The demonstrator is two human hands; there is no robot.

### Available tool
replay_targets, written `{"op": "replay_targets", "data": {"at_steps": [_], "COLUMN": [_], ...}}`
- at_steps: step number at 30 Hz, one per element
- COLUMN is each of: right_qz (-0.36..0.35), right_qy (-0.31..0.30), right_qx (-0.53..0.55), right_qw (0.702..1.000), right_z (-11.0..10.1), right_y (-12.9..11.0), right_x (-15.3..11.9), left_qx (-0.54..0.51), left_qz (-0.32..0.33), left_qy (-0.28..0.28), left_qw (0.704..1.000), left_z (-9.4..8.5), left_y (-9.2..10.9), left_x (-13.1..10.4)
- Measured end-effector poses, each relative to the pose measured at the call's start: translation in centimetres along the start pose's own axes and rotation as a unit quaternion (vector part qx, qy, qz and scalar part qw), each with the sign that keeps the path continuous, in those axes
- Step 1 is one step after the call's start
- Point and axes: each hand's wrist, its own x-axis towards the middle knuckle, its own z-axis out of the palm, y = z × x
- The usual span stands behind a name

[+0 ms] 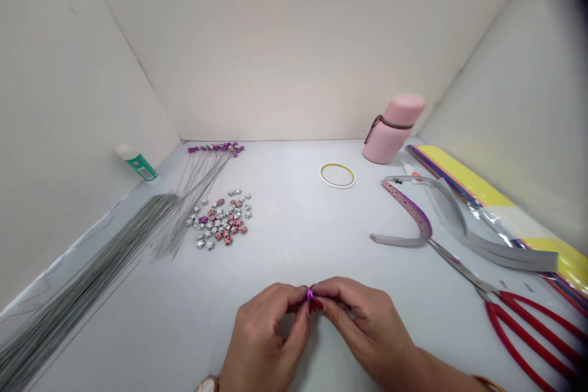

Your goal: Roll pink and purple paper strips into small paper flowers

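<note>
Both hands meet at the near middle of the table, fingertips pinched around one small shiny purple paper piece [310, 295]. A red part shows just below the purple, and most of the piece is hidden by the fingers. My left hand [271, 331] grips it from the left between thumb and forefinger. From the right, my right hand [367, 324] pinches the same piece. Farther left lies a scatter of small folded paper stars [220, 223] in silver, pink and a purple one. Purple stars on wire stems [215, 147] lie behind them.
A thick bundle of grey wires [96, 282] runs along the left, near a glue bottle [140, 165]. At the right lie red-handled scissors [491, 294], purple and grey paper strips [420, 220] and coloured sheets [496, 196]. A tape roll [337, 186] and pink flask [394, 128] are at the back.
</note>
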Motion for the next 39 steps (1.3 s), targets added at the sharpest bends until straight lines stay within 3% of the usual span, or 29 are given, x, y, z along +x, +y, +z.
{"op": "replay_targets", "data": {"at_steps": [6,9,11,13,16,19,33,39], "right_qz": [-0.023,0.083,0.188,0.259,0.288,0.289,0.274,0.231], "right_qy": [0.009,-0.003,-0.010,-0.014,-0.024,-0.041,-0.050,-0.040], "right_qx": [0.002,0.123,0.275,0.427,0.560,0.606,0.574,0.520], "right_qw": [1.000,0.989,0.943,0.866,0.777,0.740,0.770,0.822], "right_z": [0.2,0.3,0.2,0.2,0.2,0.5,1.3,1.3], "right_y": [0.2,0.1,-0.1,-0.3,-0.4,-0.4,-1.0,-1.4], "right_x": [-0.2,0.2,0.6,1.1,1.3,1.0,0.3,0.0], "left_qx": [0.045,0.007,-0.052,-0.089,-0.103,-0.117,-0.060,-0.099], "left_qz": [0.003,-0.010,-0.035,-0.052,-0.049,-0.038,-0.033,-0.069], "left_qy": [0.013,0.003,-0.020,-0.023,-0.027,-0.037,-0.029,-0.014], "left_qw": [0.999,1.000,0.998,0.994,0.993,0.992,0.997,0.993], "left_z": [0.5,0.3,-0.1,-0.4,-0.6,-0.5,-0.8,-0.6], "left_y": [-0.2,-0.1,0.0,0.0,0.1,0.3,1.5,1.3], "left_x": [0.0,0.4,0.6,0.7,0.8,0.7,0.2,-0.1]}}
